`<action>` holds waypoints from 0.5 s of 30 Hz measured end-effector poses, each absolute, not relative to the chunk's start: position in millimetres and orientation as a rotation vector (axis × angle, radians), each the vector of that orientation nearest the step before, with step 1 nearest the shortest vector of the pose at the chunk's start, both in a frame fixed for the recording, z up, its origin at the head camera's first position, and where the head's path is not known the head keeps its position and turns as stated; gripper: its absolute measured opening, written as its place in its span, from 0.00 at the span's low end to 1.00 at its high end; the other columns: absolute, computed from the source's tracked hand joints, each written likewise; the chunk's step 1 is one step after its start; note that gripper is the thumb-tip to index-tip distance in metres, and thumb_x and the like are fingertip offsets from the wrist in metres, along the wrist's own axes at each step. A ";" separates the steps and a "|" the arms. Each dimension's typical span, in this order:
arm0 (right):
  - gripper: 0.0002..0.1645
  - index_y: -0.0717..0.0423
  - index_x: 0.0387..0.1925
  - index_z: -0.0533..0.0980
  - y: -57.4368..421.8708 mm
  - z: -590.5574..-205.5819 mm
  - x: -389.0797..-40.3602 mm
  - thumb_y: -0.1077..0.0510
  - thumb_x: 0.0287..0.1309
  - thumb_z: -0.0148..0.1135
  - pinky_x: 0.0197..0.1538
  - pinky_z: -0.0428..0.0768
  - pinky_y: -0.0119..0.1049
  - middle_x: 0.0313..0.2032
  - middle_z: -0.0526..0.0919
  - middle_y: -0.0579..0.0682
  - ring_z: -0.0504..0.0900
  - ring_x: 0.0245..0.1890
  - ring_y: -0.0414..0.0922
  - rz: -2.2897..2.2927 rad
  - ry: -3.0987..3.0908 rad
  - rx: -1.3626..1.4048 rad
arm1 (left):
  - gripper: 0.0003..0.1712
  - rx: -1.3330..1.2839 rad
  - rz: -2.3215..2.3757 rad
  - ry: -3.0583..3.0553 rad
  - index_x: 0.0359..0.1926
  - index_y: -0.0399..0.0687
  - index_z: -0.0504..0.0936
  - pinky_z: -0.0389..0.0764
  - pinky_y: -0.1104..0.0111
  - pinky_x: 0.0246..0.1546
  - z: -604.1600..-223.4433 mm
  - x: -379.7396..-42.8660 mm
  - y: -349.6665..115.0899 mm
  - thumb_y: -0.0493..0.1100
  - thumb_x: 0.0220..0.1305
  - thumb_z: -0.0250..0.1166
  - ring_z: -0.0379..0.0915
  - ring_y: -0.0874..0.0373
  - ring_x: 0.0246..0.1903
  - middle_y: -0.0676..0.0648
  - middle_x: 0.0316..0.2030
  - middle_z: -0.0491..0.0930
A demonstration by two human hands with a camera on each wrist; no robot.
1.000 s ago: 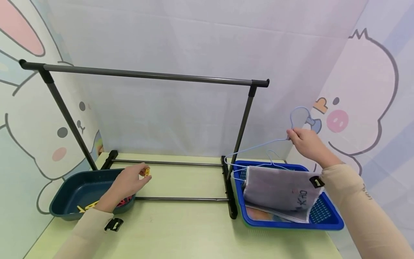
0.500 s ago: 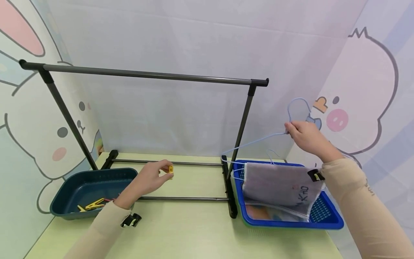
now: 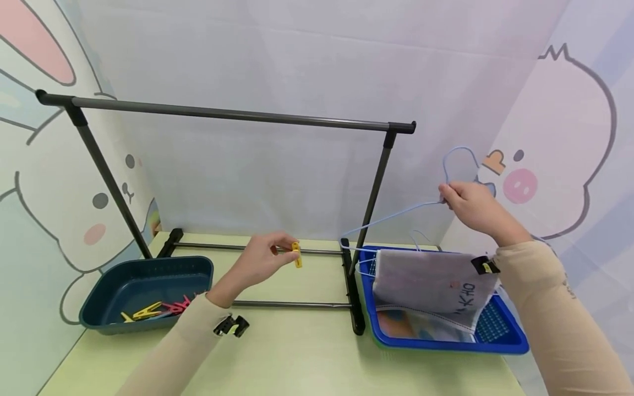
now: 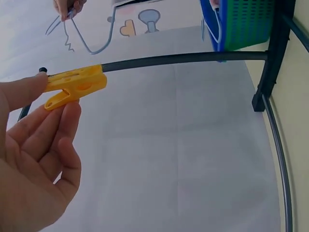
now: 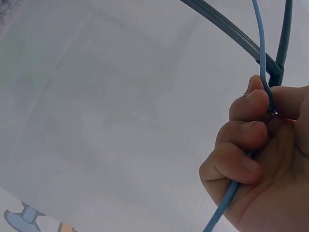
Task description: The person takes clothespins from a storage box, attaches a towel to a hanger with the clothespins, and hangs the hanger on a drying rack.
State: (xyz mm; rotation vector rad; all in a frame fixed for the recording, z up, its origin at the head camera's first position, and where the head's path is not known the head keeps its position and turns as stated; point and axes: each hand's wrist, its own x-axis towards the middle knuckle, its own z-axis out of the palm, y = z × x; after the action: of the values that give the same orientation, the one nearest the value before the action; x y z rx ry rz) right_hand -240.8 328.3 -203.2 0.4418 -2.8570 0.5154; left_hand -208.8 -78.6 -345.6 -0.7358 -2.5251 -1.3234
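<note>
My left hand [image 3: 261, 258] pinches a yellow clothespin [image 4: 79, 83] between thumb and fingers, in front of the rack's low bars. Up on the right, my right hand [image 3: 470, 204] grips a light blue wire hanger [image 3: 391, 216] just below its hook; the right wrist view shows the fingers curled round the wire [image 5: 227, 200]. A greyish cloth [image 3: 426, 280] with dark lettering hangs from the hanger's lower part, over the blue basket [image 3: 446, 347]. The right wrist hides part of the hanger's far side.
A dark grey rack [image 3: 238, 114] stands across the pale green table [image 3: 287, 352]. At left, a dark teal basin [image 3: 124, 272] holds yellow and red clothespins [image 3: 148, 311]. Inside the blue basket lie another cloth [image 3: 396, 324] and at least one more hanger [image 3: 418, 236].
My left hand has moved right, away from above the basin, carrying the yellow clothespin. My right hand has risen slightly with the hanger and cloth.
</note>
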 end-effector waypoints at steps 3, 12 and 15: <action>0.27 0.59 0.25 0.68 330.4 -204.4 -239.6 0.44 0.73 0.37 0.23 0.62 0.39 0.19 0.64 0.51 0.62 0.19 0.47 0.535 -2.880 0.435 | 0.11 -0.766 -1.358 -2.520 0.43 0.48 0.83 0.74 0.64 0.34 -340.4 -210.5 -63.0 0.44 0.60 0.67 0.76 0.62 0.35 0.57 0.35 0.82; 0.28 0.59 0.27 0.69 333.3 -210.7 -239.3 0.42 0.72 0.38 0.23 0.63 0.38 0.19 0.64 0.51 0.64 0.19 0.48 0.580 -2.898 0.409 | 0.08 -0.788 -1.472 -2.489 0.40 0.51 0.85 0.74 0.64 0.30 -341.5 -222.2 -23.1 0.44 0.59 0.68 0.75 0.59 0.29 0.58 0.32 0.83; 0.28 0.59 0.28 0.70 333.4 -212.9 -239.1 0.42 0.72 0.38 0.24 0.63 0.39 0.20 0.65 0.52 0.64 0.21 0.49 0.588 -2.904 0.395 | 0.06 -0.769 -1.523 -2.454 0.37 0.51 0.86 0.72 0.65 0.27 -342.6 -225.6 -13.8 0.44 0.59 0.68 0.74 0.55 0.27 0.58 0.30 0.83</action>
State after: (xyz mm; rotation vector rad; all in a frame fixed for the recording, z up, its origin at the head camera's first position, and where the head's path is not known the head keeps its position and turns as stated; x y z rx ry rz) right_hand -239.1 333.4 -212.9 0.3946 -2.9040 0.5884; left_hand -225.6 -13.8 -342.6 -0.7692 -2.4543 -1.5230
